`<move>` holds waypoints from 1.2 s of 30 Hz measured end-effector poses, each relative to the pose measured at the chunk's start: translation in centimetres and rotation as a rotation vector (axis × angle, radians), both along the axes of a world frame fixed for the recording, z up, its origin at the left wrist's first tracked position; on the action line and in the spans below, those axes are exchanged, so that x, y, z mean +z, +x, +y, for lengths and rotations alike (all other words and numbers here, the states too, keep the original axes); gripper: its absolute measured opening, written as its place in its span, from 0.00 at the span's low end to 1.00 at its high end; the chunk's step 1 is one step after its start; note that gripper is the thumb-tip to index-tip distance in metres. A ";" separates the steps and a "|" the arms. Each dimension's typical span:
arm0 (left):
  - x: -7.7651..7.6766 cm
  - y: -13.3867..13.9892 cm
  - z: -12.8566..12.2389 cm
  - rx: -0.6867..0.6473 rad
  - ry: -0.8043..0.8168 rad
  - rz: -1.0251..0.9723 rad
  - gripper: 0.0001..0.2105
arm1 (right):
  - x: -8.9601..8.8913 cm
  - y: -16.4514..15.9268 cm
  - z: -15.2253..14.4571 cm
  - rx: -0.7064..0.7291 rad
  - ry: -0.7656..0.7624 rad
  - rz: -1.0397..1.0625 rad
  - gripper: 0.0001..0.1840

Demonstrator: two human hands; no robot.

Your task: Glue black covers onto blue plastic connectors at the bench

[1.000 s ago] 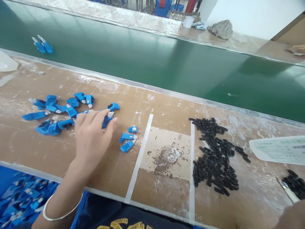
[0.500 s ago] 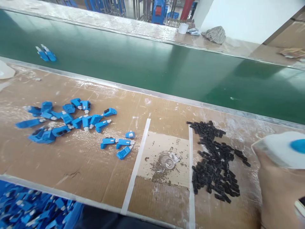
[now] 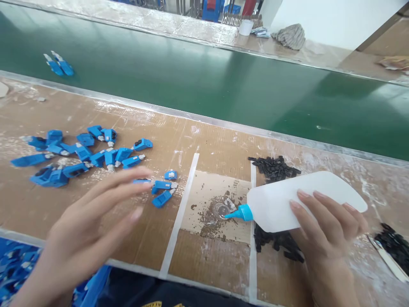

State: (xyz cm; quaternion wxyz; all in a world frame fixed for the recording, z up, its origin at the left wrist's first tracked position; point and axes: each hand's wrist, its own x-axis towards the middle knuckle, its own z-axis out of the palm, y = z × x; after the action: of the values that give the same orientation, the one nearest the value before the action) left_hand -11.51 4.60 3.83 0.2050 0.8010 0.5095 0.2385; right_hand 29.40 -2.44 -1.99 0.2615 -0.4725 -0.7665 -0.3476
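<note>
My right hand [image 3: 329, 230] is wrapped round a white squeeze bottle [image 3: 297, 198] lying nearly level above the table. The bottle's blue nozzle [image 3: 241, 213] points left, its tip over a small clear round dish [image 3: 221, 210] on a stained cardboard square [image 3: 198, 192]. With fingers apart and nothing in them, my left hand [image 3: 96, 217] hovers beside several blue plastic parts with light tips [image 3: 162, 185]. Under and around the bottle lies a pile of small black pieces [image 3: 275, 168], partly hidden by it and my right hand.
More blue parts [image 3: 83, 151] are scattered on the cardboard-covered table at left. A blue bin [image 3: 96, 285] of such parts stands at lower left. Beyond the table runs a green belt [image 3: 204, 81] carrying two blue pieces [image 3: 59, 64]. Further black pieces [image 3: 393, 243] lie at far right.
My right hand has brought the bottle leftward from the right edge and tipped its nozzle over the dish. My left hand has come into view at left.
</note>
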 end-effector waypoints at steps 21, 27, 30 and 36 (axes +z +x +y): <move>-5.1 -1.9 7.1 -0.136 0.288 0.522 0.17 | 1.1 0.1 0.9 0.052 0.180 0.040 0.14; -5.6 -1.3 10.2 -0.240 0.338 0.572 0.19 | 0.6 0.7 1.3 0.075 0.220 0.037 0.13; -6.1 -1.2 11.5 -0.281 0.298 0.558 0.22 | 0.2 0.7 1.1 0.041 0.240 0.080 0.12; -6.2 -0.9 13.4 -0.252 0.261 0.549 0.24 | -0.3 0.9 0.8 -0.032 0.236 0.154 0.20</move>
State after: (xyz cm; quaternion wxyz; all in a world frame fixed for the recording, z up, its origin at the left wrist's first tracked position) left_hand -12.41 18.02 -2.33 -0.0164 0.9115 0.4079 0.0495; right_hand 30.29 -1.62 -2.25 0.3679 -0.4759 -0.6902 -0.4023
